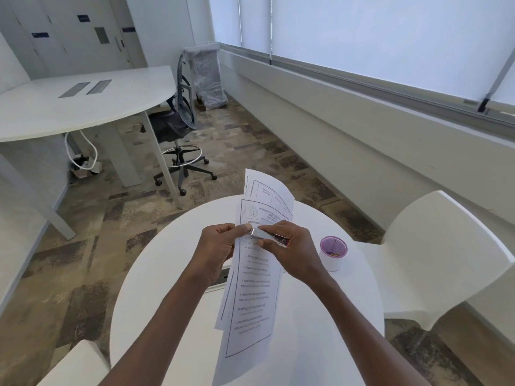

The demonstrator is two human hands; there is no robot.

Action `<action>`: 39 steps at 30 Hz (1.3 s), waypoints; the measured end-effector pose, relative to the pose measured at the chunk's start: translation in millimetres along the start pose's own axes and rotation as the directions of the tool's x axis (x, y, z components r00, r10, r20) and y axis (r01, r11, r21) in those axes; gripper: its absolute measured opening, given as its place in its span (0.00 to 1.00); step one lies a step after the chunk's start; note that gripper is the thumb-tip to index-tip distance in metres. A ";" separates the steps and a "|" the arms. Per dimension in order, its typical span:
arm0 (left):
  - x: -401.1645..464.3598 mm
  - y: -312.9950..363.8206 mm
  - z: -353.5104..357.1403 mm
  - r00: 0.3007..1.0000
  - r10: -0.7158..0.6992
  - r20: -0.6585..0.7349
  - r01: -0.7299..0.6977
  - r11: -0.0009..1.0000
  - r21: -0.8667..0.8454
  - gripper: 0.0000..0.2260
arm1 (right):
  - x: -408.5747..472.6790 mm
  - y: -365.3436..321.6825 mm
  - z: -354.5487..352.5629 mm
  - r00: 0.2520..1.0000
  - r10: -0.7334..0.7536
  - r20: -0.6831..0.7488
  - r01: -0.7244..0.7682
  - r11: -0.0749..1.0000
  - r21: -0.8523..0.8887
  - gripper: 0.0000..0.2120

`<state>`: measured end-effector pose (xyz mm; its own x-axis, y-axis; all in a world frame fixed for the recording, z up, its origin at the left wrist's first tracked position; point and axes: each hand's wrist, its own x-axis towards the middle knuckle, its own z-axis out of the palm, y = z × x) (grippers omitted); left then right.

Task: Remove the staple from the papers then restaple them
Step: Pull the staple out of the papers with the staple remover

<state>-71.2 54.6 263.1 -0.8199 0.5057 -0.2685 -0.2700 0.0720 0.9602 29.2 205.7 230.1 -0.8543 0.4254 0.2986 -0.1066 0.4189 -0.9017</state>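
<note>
A sheaf of printed white papers (pixel 256 288) is held up above the round white table (pixel 320 330), its top sheets fanning apart toward the far side. My left hand (pixel 220 246) pinches the papers at their left edge, thumb on the front sheet. My right hand (pixel 289 249) grips a small silver stapler (pixel 269 236) and holds its nose against the papers right beside my left thumb. The staple itself is too small to make out.
A small white cup with a purple rim (pixel 333 253) stands on the table to the right of my hands. A white chair (pixel 446 254) is at the right, another chair corner (pixel 78 366) at the lower left. A socket panel (pixel 220 278) lies under the papers.
</note>
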 end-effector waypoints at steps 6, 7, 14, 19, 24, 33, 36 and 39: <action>0.0 -7.0 -13.3 0.997 0.056 -0.059 -0.047 0.987 0.155 0.08 | -22.0 36.9 18.7 0.928 0.355 -0.114 -0.331 0.925 0.189 0.07; -1.1 -6.9 -14.3 0.997 0.058 -0.056 -0.049 0.985 0.164 0.08 | -26.7 43.4 23.7 0.897 0.433 -0.091 -0.403 0.883 0.240 0.08; -6.8 -26.5 -9.0 0.987 0.078 -0.142 -0.027 0.943 0.333 0.09 | -42.8 72.7 74.4 0.673 0.691 0.266 -0.729 0.556 0.399 0.12; -2.4 -71.6 -6.3 0.960 0.117 -0.253 0.030 0.860 0.510 0.13 | -49.9 87.2 102.5 0.516 0.714 0.474 -0.844 0.330 0.422 0.09; 5.8 -120.9 -2.8 0.934 0.011 -0.356 0.189 0.832 0.522 0.10 | -61.6 115.7 115.1 0.418 0.748 0.515 -0.892 0.229 0.390 0.13; 26.8 -179.4 32.5 0.851 -0.279 -0.444 0.445 0.833 0.329 0.08 | -80.2 160.4 72.0 0.332 0.835 0.439 -0.917 0.177 0.357 0.13; 35.5 -196.5 45.0 0.810 -0.384 -0.444 0.507 0.839 0.199 0.05 | -87.0 172.6 54.2 0.312 0.859 0.406 -0.918 0.162 0.362 0.12; 39.6 -209.6 53.0 0.784 -0.468 -0.407 0.541 0.837 0.080 0.03 | -91.2 180.9 39.3 0.313 0.881 0.355 -0.911 0.173 0.375 0.08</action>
<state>-20.2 105.1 55.3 -0.7225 0.0128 -0.6913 -0.6290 0.4030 0.6648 67.8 211.1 27.5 -0.5420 0.2174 -0.8118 0.5690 -0.6159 -0.5448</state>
